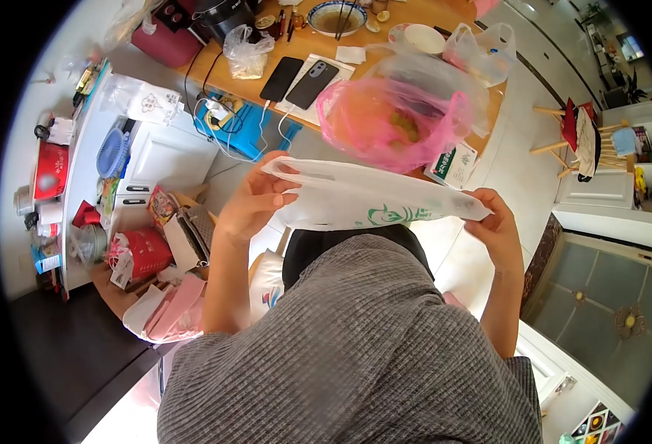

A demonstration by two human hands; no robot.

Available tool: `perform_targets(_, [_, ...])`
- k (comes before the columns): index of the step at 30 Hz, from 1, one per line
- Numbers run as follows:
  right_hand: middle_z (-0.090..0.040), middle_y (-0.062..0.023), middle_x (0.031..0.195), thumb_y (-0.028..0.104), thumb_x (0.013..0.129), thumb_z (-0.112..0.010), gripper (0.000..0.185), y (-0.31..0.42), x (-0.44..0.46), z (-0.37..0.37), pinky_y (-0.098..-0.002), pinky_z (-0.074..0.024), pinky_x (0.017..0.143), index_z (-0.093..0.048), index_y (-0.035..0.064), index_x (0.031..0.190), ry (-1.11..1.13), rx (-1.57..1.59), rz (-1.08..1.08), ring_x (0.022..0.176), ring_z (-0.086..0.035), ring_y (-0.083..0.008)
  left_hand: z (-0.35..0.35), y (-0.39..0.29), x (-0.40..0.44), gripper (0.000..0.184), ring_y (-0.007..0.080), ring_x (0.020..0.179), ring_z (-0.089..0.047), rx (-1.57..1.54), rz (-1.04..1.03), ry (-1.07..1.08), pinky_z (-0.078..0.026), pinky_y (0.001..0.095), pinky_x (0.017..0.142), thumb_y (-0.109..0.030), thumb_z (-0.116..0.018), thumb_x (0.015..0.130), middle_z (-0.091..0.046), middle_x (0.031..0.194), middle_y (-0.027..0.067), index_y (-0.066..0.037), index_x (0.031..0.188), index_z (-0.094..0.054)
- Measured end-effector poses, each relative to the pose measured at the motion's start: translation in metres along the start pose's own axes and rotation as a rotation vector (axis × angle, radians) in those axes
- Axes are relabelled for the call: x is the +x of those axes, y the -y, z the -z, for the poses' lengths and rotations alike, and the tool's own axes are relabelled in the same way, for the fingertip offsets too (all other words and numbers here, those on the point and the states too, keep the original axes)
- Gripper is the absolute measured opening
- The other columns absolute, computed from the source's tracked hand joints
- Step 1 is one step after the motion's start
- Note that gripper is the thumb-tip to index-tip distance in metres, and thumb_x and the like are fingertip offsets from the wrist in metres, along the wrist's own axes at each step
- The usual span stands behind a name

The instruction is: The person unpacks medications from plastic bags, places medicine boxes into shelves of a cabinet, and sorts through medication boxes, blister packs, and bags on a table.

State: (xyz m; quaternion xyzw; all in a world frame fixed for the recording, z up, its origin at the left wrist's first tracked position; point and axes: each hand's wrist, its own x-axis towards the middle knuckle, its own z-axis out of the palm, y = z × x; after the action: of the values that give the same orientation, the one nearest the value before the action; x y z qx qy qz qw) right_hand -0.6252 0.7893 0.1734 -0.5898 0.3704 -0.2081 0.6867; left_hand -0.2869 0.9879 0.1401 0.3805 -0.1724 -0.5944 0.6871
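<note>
A person's left hand (256, 198), at 10 o'clock, and right hand (495, 226), at 3, grip opposite ends of a white plastic bag (333, 198) with green print, stretched between them near centre, toward 12. Beyond, a wooden bench (452, 12) carries a pink bag (381, 122) at 1 o'clock, two phones (312, 85) between 11 and 12, and a bowl (321, 27) at 12.
</note>
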Motion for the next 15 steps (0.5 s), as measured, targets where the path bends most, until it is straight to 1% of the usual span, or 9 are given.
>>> perform_targets(1, [-0.064, -0.0105, 0.103, 0.001, 0.075, -0.065, 0.027, -0.007, 0.004, 0.001, -0.0268, -0.0477, 0.079, -0.060, 0.0026, 0.101, -0.047, 0.006, 0.025, 0.095, -0.058, -0.0148, -0.003, 0.001, 0.000, 0.039, 0.0194, 0.098, -0.060, 0.007, -0.032, -0.059, -0.051, 0.0317, 0.084, -0.005, -0.066, 0.079, -0.061, 0.101, 0.0082, -0.007, 0.116, -0.056])
perform_targets(2, [-0.064, -0.0104, 0.101, 0.001, 0.077, -0.063, 0.024, -0.011, 0.007, 0.003, -0.0263, -0.0480, 0.077, -0.060, 0.0024, 0.100, -0.095, 0.011, 0.051, 0.090, -0.060, -0.0143, 0.001, 0.002, 0.002, 0.035, 0.0184, 0.098, -0.060, 0.018, -0.008, -0.109, -0.051, 0.0316, 0.084, -0.006, -0.066, 0.080, -0.062, 0.098, 0.0073, -0.007, 0.114, -0.056])
perform_targets(3, [-0.065, -0.0084, 0.092, 0.005, 0.084, -0.059, 0.014, -0.005, 0.007, 0.000, -0.0244, -0.0476, 0.071, -0.061, 0.0006, 0.097, -0.123, 0.032, 0.064, 0.075, -0.062, -0.0136, 0.009, 0.003, 0.005, 0.032, 0.0175, 0.098, -0.060, 0.029, 0.015, -0.158, -0.051, 0.0315, 0.084, -0.008, -0.065, 0.081, -0.063, 0.095, 0.0063, -0.007, 0.113, -0.057])
perform_targets(4, [-0.065, -0.0071, 0.089, 0.007, 0.085, -0.059, 0.013, -0.004, 0.008, 0.001, -0.0242, -0.0468, 0.069, -0.062, -0.0001, 0.096, -0.150, -0.026, 0.068, 0.072, -0.061, -0.0132, 0.014, 0.003, 0.007, 0.029, 0.0165, 0.099, -0.060, 0.040, 0.038, -0.208, -0.052, 0.0314, 0.083, -0.010, -0.064, 0.083, -0.064, 0.092, 0.0053, -0.008, 0.111, -0.057])
perform_targets(6, [-0.063, -0.0046, 0.082, 0.013, 0.087, -0.059, 0.016, -0.003, 0.010, 0.002, -0.0239, -0.0454, 0.064, -0.063, -0.0013, 0.093, -0.203, -0.141, 0.077, 0.065, -0.059, -0.0125, 0.014, 0.003, 0.014, 0.016, 0.0121, 0.092, -0.059, 0.086, -0.016, -0.254, -0.048, 0.0282, 0.079, -0.016, -0.061, 0.086, -0.064, 0.089, 0.0016, -0.010, 0.101, -0.061])
perform_targets(8, [-0.061, -0.0023, 0.076, 0.016, 0.088, -0.060, 0.019, 0.001, 0.011, 0.000, -0.0239, -0.0434, 0.064, -0.063, -0.0021, 0.091, -0.260, -0.225, 0.090, 0.064, -0.056, -0.0107, 0.004, -0.001, 0.022, 0.011, 0.0111, 0.087, -0.059, 0.151, -0.072, -0.344, -0.045, 0.0265, 0.076, -0.019, -0.060, 0.088, -0.065, 0.089, 0.0006, -0.011, 0.095, -0.061])
perform_targets(9, [-0.059, -0.0011, 0.074, 0.018, 0.088, -0.060, 0.021, 0.003, 0.012, -0.001, -0.0240, -0.0424, 0.064, -0.063, -0.0025, 0.090, -0.287, -0.267, 0.097, 0.064, -0.054, -0.0097, 0.009, -0.001, 0.026, 0.014, 0.0103, 0.083, -0.057, 0.175, -0.093, -0.334, -0.041, 0.0269, 0.080, -0.022, -0.059, 0.088, -0.064, 0.089, -0.0006, -0.011, 0.095, -0.061])
perform_targets(12, [-0.056, 0.0016, 0.072, 0.019, 0.088, -0.060, 0.021, -0.002, 0.018, 0.004, -0.0231, -0.0392, 0.065, -0.063, -0.0021, 0.089, -0.333, -0.345, 0.249, 0.067, -0.048, -0.0067, 0.011, -0.003, 0.040, 0.016, 0.0116, 0.085, -0.058, 0.264, -0.173, -0.348, -0.041, 0.0284, 0.080, -0.023, -0.056, 0.087, -0.064, 0.090, 0.0005, -0.010, 0.096, -0.061])
perform_targets(15, [-0.056, 0.0034, 0.073, 0.019, 0.090, -0.057, 0.021, 0.002, 0.019, 0.002, -0.0214, -0.0367, 0.067, -0.062, -0.0010, 0.087, -0.290, -0.207, 0.214, 0.071, -0.046, -0.0048, -0.004, -0.007, 0.051, 0.012, 0.0072, 0.078, -0.052, 0.153, -0.199, -0.380, -0.038, 0.0230, 0.072, -0.021, -0.060, 0.083, -0.062, 0.083, -0.0025, -0.009, 0.085, -0.063])
